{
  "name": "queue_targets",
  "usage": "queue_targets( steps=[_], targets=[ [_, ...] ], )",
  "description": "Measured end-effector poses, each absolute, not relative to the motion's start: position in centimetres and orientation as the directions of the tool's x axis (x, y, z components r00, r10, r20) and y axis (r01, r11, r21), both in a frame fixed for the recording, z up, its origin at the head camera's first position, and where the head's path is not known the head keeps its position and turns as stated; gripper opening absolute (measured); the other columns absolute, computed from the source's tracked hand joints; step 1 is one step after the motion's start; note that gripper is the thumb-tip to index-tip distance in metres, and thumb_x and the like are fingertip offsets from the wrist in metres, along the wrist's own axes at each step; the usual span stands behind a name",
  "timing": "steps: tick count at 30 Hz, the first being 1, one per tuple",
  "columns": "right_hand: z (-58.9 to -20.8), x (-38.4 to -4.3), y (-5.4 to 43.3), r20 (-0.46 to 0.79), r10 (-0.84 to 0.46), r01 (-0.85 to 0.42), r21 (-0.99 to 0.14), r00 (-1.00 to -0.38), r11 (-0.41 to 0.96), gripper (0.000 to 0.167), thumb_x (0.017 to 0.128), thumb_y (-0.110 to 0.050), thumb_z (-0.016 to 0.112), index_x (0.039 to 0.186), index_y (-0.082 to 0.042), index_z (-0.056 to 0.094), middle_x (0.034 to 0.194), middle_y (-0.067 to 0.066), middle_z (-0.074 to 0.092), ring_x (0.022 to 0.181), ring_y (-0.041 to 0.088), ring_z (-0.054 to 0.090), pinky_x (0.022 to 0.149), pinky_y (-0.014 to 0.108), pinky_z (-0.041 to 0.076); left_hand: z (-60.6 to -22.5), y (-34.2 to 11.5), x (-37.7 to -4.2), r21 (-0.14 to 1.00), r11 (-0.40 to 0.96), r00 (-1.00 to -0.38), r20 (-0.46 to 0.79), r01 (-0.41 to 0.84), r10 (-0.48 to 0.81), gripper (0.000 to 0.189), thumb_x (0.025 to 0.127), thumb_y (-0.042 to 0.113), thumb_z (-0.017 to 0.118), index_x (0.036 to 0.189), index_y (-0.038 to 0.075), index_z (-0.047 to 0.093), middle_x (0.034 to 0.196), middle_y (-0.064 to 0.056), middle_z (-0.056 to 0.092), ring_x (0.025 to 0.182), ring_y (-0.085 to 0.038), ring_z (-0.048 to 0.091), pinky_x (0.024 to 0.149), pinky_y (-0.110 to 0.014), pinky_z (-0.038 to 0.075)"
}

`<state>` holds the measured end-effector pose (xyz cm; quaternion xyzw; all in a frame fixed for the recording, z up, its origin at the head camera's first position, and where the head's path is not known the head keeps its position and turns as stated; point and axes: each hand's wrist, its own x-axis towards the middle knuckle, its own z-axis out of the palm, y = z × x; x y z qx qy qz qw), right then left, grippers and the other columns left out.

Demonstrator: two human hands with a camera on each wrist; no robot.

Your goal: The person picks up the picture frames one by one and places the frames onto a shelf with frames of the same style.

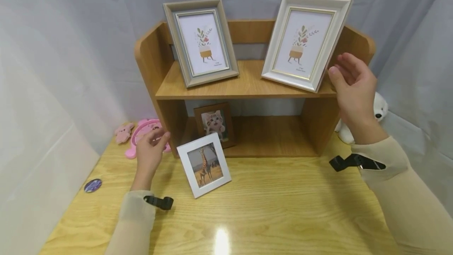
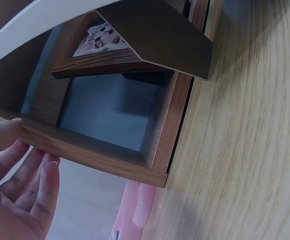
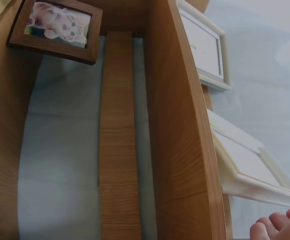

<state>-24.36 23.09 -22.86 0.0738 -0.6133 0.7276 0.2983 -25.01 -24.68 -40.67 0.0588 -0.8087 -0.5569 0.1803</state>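
Observation:
My right hand (image 1: pixel 355 85), fingers slightly bent and thumb apart, is beside the right edge of a cream picture frame (image 1: pixel 308 42) with a gold inner line. That frame leans at a slant on the upper board of a wooden desk shelf (image 1: pixel 247 85). In the right wrist view, the fingertips (image 3: pixel 277 222) show just off the frame's side, holding nothing. My left hand (image 1: pixel 150 150) is at the shelf's left side panel, its fingers loosely bent. The left wrist view has the thumb and fingertips (image 2: pixel 47 170) right at the panel's edge.
A beige-grey frame (image 1: pixel 203 42) stands upper left. Below are a brown kitten-photo frame (image 1: pixel 226 129) and, on the table before it, a white giraffe-photo frame (image 1: pixel 221 164). Pink items (image 1: pixel 131 150) and a purple oval (image 1: pixel 92 185) lie left; a white plush (image 1: pixel 380 105) sits right.

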Motion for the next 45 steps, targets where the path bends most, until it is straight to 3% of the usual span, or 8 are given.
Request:
queue_targets(
  steps=[7, 18, 38, 45],
  targets=[
    [-24.6, -22.7, 23.4, 0.524, 0.347, -0.580, -0.811, -0.778, -0.075, 0.042, 0.088, 0.001, 0.071, 0.128, 0.003, 0.060, 0.128, 0.017, 0.060, 0.117, 0.027, 0.056, 0.091, 0.020, 0.052, -40.8, -24.7, -24.9, 0.919, 0.377, -0.926, 0.233, 0.111, -0.295, 0.042, 0.096, 0.036, 0.066, 0.127, 0.008, 0.065, 0.128, -0.010, 0.063, 0.107, -0.026, 0.065, 0.078, -0.020, 0.057],
    [-27.3, -21.3, 23.8, 0.564, 0.374, -0.625, -0.779, -0.736, -0.055, 0.034, 0.087, 0.006, 0.070, 0.121, 0.004, 0.064, 0.122, 0.018, 0.065, 0.113, 0.028, 0.059, 0.093, 0.021, 0.051, -40.4, -24.4, -24.5, 0.923, 0.365, -0.925, 0.239, 0.122, -0.295, 0.041, 0.096, 0.033, 0.065, 0.127, 0.005, 0.064, 0.127, -0.012, 0.063, 0.107, -0.026, 0.065, 0.078, -0.018, 0.056],
    [-31.9, -20.1, 24.6, 0.598, 0.370, -0.621, -0.781, -0.711, 0.068, 0.031, 0.089, 0.003, 0.070, 0.118, 0.007, 0.065, 0.115, 0.013, 0.069, 0.106, 0.020, 0.064, 0.088, 0.018, 0.052, -39.5, -24.9, -23.2, 0.882, 0.458, -0.920, 0.265, 0.110, -0.290, 0.042, 0.096, 0.038, 0.065, 0.126, 0.008, 0.066, 0.128, -0.007, 0.064, 0.110, -0.023, 0.064, 0.083, -0.021, 0.055],
    [-32.7, -20.2, 24.8, 0.585, 0.382, -0.615, -0.787, -0.715, 0.054, 0.030, 0.088, 0.003, 0.071, 0.117, 0.009, 0.065, 0.113, 0.013, 0.070, 0.105, 0.020, 0.065, 0.087, 0.018, 0.053, -39.5, -24.7, -22.7, 0.861, 0.485, -0.908, 0.315, 0.151, -0.277, 0.038, 0.096, 0.034, 0.066, 0.123, 0.008, 0.068, 0.123, -0.006, 0.067, 0.106, -0.020, 0.065, 0.079, -0.016, 0.054]
  ],
)
